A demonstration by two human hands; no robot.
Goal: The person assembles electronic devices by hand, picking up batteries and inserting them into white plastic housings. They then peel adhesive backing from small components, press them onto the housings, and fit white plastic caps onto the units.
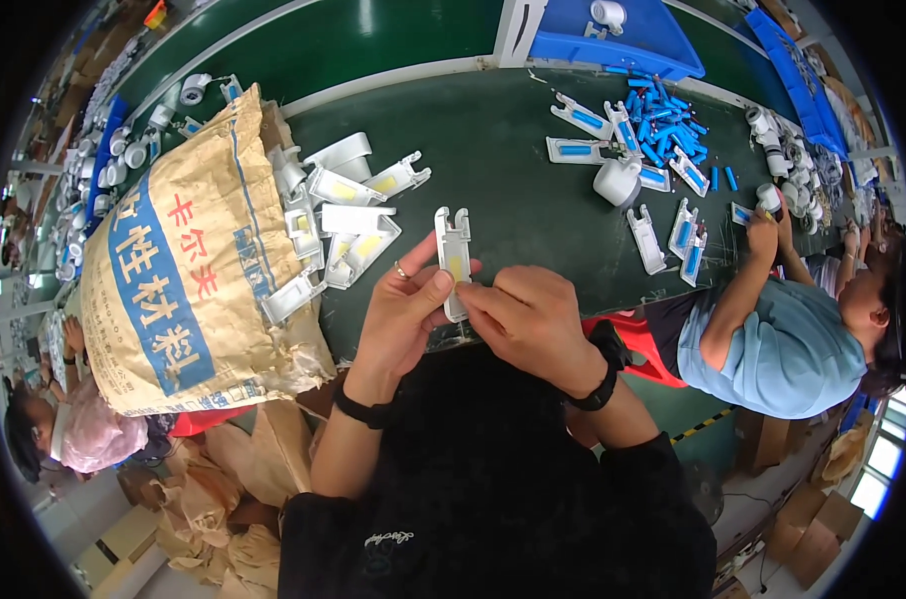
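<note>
My left hand (403, 309) holds a white plastic lamp housing (454, 245) upright between thumb and fingers, its two-pronged end pointing away from me. A yellow light panel (458, 268) shows in its middle. From the right, my right hand (538, 319) is closed, thumb and forefinger pinched against the housing's lower part; whether a small piece sits in that pinch is hidden. Left of my hands lies a pile of similar white housings (358, 230), several with yellow panels. Farther right are housings with blue battery cells (583, 118) in them.
A big paper sack (188, 270) stands at the left. Loose blue cells (667, 120) are heaped at the far right of the green table (453, 120), near a white round lamp head (616, 184) and a blue bin (622, 45). A co-worker in a light blue shirt (782, 344) works at right.
</note>
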